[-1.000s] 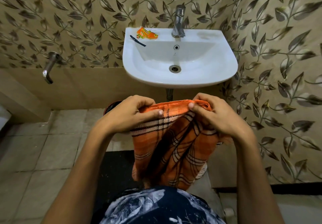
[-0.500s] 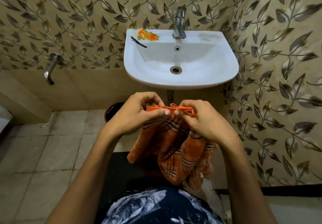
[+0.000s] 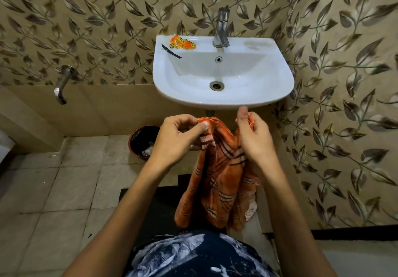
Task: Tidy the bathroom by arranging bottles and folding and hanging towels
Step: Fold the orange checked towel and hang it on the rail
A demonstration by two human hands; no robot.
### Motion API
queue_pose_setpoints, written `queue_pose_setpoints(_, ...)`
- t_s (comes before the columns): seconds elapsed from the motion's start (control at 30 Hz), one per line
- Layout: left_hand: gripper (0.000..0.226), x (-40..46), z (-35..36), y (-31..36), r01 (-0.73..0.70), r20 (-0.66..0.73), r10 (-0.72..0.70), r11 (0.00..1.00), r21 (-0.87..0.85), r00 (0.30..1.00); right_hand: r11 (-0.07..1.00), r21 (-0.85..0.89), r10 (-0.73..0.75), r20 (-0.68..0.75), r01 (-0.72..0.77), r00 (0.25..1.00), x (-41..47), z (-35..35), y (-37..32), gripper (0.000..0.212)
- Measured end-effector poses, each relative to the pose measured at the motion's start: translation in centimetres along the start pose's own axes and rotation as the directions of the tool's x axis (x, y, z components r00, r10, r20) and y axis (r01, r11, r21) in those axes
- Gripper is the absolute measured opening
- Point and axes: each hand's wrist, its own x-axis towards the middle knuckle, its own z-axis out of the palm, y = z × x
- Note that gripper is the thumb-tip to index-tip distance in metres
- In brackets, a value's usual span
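Hands now spread apart, left hand [image 3: 178, 138] fingers pinching orange towel [image 3: 221, 182] corner, right hand [image 3: 254, 138] gripping opposite edge

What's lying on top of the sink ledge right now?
On the sink ledge, left of the tap: an orange sachet and a thin black strip. What the strip is cannot be told.
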Motion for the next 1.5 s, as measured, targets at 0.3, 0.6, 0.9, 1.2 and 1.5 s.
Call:
queue_pose_setpoints(0.3, 0.014, -0.5, 1.3, -0.2, 0.072, -0.119, -0.081, 0.994, -0.076, 0.990, 0.839, 0.493, 0.103, 0.271, -0.230, 0.957, -0.4, 0.3, 0.1, 0.025)
queue_pose_setpoints(0.6, 0.010, -0.8, 0.8, 0.4, -0.013, -0.045, 0.012, 1.000, -0.013, 0.999, 0.860, 0.511, -0.056, 0.103, -0.004, 0.993, -2.3, 2.2, 0.3, 0.023)
queue_pose_setpoints(0.9, 0.018, -0.6, 0.2, 0.5, -0.134, 0.057, 0.125, 0.972, 0.194, 0.991, 0.913, 0.406, -0.164, 0.290, 0.034, 0.943, -2.8, 1.9, -1.0, 0.040)
queue_pose_setpoints(1.2, 0.016, 0.1, -1.5, 0.1, -0.185, 0.116, 0.172, 0.977, 0.111, 0.978, 0.929, 0.356, -0.200, 0.254, 0.101, 0.946, -1.5, 1.7, 0.1, 0.068)
queue_pose_setpoints(1.5, 0.033, 0.0, -2.7, 0.9, -0.328, 0.279, 0.252, 0.903, 0.276, 0.927, 0.907, -0.136, -0.312, 0.418, 0.398, 0.853, -0.5, 1.7, 1.5, 0.021)
